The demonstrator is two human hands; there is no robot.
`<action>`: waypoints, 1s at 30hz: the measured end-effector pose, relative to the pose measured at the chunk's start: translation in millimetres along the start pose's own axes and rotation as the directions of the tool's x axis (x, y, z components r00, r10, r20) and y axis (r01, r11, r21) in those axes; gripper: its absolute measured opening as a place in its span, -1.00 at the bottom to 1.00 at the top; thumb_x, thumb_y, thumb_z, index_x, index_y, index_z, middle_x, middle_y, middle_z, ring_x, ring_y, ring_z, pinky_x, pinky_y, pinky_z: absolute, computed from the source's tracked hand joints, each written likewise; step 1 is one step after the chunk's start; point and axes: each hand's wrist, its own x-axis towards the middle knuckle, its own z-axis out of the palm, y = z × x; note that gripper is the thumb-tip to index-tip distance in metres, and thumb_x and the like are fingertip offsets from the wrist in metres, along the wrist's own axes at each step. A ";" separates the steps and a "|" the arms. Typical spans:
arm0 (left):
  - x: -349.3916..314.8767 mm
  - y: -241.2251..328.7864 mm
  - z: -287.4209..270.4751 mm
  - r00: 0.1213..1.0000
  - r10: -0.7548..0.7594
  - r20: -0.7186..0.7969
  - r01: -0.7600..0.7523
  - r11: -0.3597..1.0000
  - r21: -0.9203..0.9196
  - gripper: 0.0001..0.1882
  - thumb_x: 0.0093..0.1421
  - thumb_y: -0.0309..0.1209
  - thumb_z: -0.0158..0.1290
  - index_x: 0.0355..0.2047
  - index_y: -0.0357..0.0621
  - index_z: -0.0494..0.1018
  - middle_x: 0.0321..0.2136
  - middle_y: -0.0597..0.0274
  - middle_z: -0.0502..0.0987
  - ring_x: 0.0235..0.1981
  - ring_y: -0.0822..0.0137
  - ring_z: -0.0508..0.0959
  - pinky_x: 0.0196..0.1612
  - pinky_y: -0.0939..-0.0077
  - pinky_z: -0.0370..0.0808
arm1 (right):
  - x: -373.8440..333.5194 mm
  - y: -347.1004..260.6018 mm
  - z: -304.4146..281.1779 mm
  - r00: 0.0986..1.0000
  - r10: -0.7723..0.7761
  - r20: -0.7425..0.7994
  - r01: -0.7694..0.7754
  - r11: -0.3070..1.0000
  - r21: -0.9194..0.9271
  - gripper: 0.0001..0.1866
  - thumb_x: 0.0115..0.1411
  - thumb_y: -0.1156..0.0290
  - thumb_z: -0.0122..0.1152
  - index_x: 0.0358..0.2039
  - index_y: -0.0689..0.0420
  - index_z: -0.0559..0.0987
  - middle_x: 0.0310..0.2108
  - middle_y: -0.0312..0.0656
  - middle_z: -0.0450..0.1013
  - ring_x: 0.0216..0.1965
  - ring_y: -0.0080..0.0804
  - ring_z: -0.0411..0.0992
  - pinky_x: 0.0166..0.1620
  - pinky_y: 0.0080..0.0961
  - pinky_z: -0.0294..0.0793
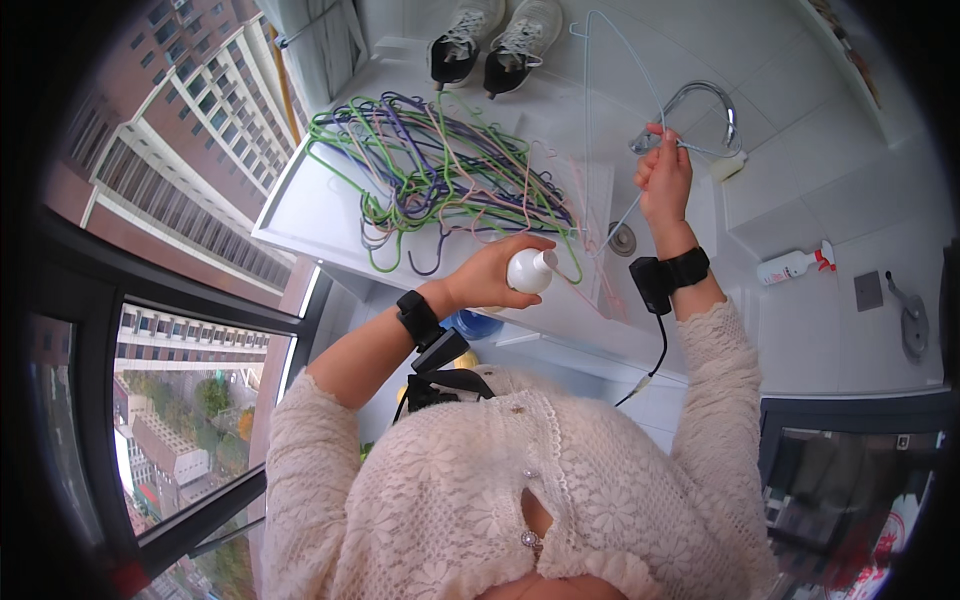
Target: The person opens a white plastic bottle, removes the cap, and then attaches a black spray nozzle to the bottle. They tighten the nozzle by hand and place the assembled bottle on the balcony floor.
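Note:
My left hand [478,272] is wrapped round a small white bottle [526,273], whose narrow neck points to the right. My right hand [664,180] is raised over the sink with its fingers closed on a pale blue clothes hanger [587,110]. The hanger's long thin frame stretches up and to the left of that hand. Beyond my left hand lies a tangled heap of green, purple and pink clothes hangers [430,170] on the white counter [300,215]. Black bands with small boxes circle both wrists.
Behind the right hand curves a chrome faucet [732,115], and a round drain [622,240] shows below. A pair of sneakers [520,45] stands at the back. A white spray bottle with a red trigger [790,267] lies at the right. Large windows [195,345] line the left side.

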 end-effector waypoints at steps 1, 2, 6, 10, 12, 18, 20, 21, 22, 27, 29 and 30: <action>7.9 -4.8 7.5 1.000 0.019 -0.004 -0.019 1.000 -0.012 -0.33 -0.19 -0.27 0.32 -0.04 -0.13 0.33 0.02 0.04 0.41 0.00 0.08 0.45 0.04 0.33 0.38 | -2.7 -2.7 -0.9 1.000 -0.006 -0.003 0.006 1.000 0.019 -0.67 0.38 0.16 -0.18 -0.22 0.14 0.45 -0.70 -0.45 0.02 -0.73 -0.70 -0.05 -0.67 -0.65 -0.04; 15.2 -10.2 14.3 1.000 0.030 -0.007 -0.031 0.999 -0.026 -0.33 -0.19 -0.27 0.32 -0.04 -0.15 0.33 0.08 0.02 0.37 0.05 0.06 0.43 0.08 0.33 0.36 | -4.9 -4.5 -1.6 1.000 -0.009 -0.010 0.010 0.999 0.036 -0.68 0.38 0.16 -0.18 -0.22 0.14 0.45 -0.70 -0.45 0.02 -0.73 -0.69 -0.05 -0.67 -0.65 -0.05; 37.7 -26.6 28.9 0.997 0.021 0.069 -0.021 1.000 -0.011 -0.29 -0.21 -0.28 0.33 -0.02 -0.19 0.33 0.23 -0.10 0.14 0.22 -0.01 0.22 0.21 0.26 0.22 | -10.3 -10.0 -5.9 0.999 -0.013 -0.039 0.016 0.997 0.082 -0.70 0.37 0.18 -0.15 -0.22 0.13 0.44 -0.70 -0.47 -0.05 -0.71 -0.70 -0.12 -0.65 -0.65 -0.13; 50.5 -32.1 31.7 0.995 -0.037 0.095 0.046 0.995 -0.093 -0.26 -0.22 -0.28 0.34 0.00 -0.20 0.32 0.24 -0.12 0.12 0.26 0.01 0.17 0.23 0.26 0.19 | -9.2 -11.3 -12.8 0.999 0.014 -0.036 -0.010 0.993 0.121 -0.69 0.38 0.17 -0.19 -0.24 0.13 0.43 -0.72 -0.44 0.02 -0.74 -0.69 -0.06 -0.68 -0.64 -0.07; 56.5 -31.9 31.0 0.993 -0.073 0.096 0.085 0.988 -0.130 -0.24 -0.22 -0.28 0.34 0.02 -0.19 0.31 0.23 -0.10 0.13 0.26 0.04 0.17 0.23 0.27 0.19 | -10.5 -7.1 -13.6 0.999 0.014 -0.030 -0.012 0.995 0.094 -0.69 0.38 0.16 -0.18 -0.24 0.12 0.43 -0.73 -0.44 0.02 -0.75 -0.70 -0.05 -0.69 -0.64 -0.07; 64.0 -35.6 32.0 0.980 -0.165 0.113 0.186 0.961 -0.205 -0.17 -0.20 -0.23 0.35 0.08 -0.22 0.26 0.23 -0.04 0.17 0.24 0.09 0.21 0.21 0.36 0.21 | -14.4 9.5 -8.7 0.999 0.053 0.003 -0.053 0.996 0.065 -0.71 0.37 0.15 -0.15 -0.24 0.09 0.43 -0.73 -0.46 -0.02 -0.75 -0.69 -0.10 -0.68 -0.63 -0.12; 64.2 -39.5 31.5 0.981 -0.149 0.126 0.168 0.974 -0.153 -0.15 -0.20 -0.22 0.35 0.09 -0.22 0.25 0.23 -0.02 0.17 0.23 0.10 0.22 0.20 0.37 0.21 | -13.5 10.7 -8.6 0.998 0.057 0.024 -0.059 0.997 0.055 -0.71 0.37 0.15 -0.15 -0.24 0.09 0.43 -0.73 -0.45 -0.02 -0.75 -0.69 -0.09 -0.68 -0.63 -0.11; 64.0 -42.0 30.7 0.980 -0.145 0.134 0.161 0.979 -0.122 -0.15 -0.20 -0.22 0.35 0.10 -0.22 0.24 0.23 0.00 0.17 0.22 0.10 0.23 0.20 0.37 0.20 | -12.1 10.0 -9.0 0.998 0.054 0.022 -0.055 0.997 0.053 -0.71 0.37 0.15 -0.15 -0.24 0.10 0.43 -0.72 -0.45 -0.02 -0.75 -0.69 -0.09 -0.68 -0.63 -0.11; 63.7 -44.1 29.9 0.974 -0.170 0.148 0.183 0.980 -0.080 -0.15 -0.20 -0.23 0.35 0.11 -0.21 0.24 0.23 0.01 0.17 0.22 0.11 0.23 0.20 0.37 0.20 | -10.7 8.3 -10.4 0.998 0.052 0.019 -0.053 0.997 0.050 -0.71 0.37 0.15 -0.16 -0.23 0.10 0.43 -0.72 -0.45 -0.02 -0.75 -0.69 -0.09 -0.68 -0.63 -0.11; 59.9 -48.0 26.1 0.982 -0.110 0.154 0.139 0.972 -0.191 -0.14 -0.16 -0.30 0.33 0.17 -0.16 0.22 0.25 0.08 0.16 0.24 0.18 0.20 0.23 0.35 0.16 | -4.0 -6.8 -15.3 1.000 0.025 0.010 -0.026 0.999 0.047 -0.70 0.37 0.15 -0.16 -0.23 0.10 0.43 -0.70 -0.46 -0.02 -0.73 -0.70 -0.10 -0.66 -0.64 -0.12; 61.4 -47.3 24.0 0.981 -0.102 0.167 0.137 0.968 -0.210 -0.14 -0.15 -0.32 0.32 0.19 -0.15 0.21 0.24 0.12 0.17 0.25 0.22 0.19 0.24 0.35 0.14 | -3.1 -14.3 -16.2 0.999 0.023 0.024 -0.025 0.997 0.077 -0.70 0.37 0.15 -0.15 -0.23 0.10 0.44 -0.70 -0.46 -0.03 -0.72 -0.70 -0.10 -0.65 -0.64 -0.12; 62.8 -46.7 23.4 0.981 -0.091 0.170 0.127 0.967 -0.219 -0.15 -0.15 -0.31 0.32 0.18 -0.16 0.23 0.24 0.12 0.18 0.24 0.22 0.20 0.25 0.34 0.13 | -3.3 -16.8 -15.8 0.999 0.041 0.028 -0.044 0.996 0.078 -0.70 0.37 0.15 -0.15 -0.23 0.09 0.44 -0.70 -0.46 -0.03 -0.72 -0.71 -0.10 -0.65 -0.64 -0.12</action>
